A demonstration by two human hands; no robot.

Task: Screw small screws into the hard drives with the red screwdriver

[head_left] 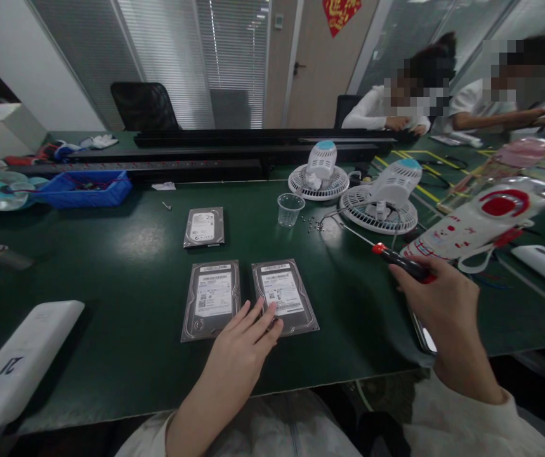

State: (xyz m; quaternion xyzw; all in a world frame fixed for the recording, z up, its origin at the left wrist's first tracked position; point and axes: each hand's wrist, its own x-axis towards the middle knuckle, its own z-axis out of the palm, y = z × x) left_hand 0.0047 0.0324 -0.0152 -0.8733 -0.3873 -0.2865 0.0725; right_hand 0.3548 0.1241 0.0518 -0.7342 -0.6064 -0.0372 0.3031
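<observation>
Clasping a screwdriver [396, 257] in the head view, the right hand [443, 298] had its fingers clamped round it, pointing toward scattered small parts [320, 226] on the desk [148, 362]. The left hand [241, 349], fingers slightly apart, lay over two side-by-side hard drives [214, 289].

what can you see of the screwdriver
The screwdriver has a slim, metal-looking shaft and a black handle, seemingly plastic, with red at both ends. The person's right hand holds it by the handle's rear, over the green table. It slants forward and leftward, tip near the nearer white fan; whether the tip touches anything is unclear.
</observation>
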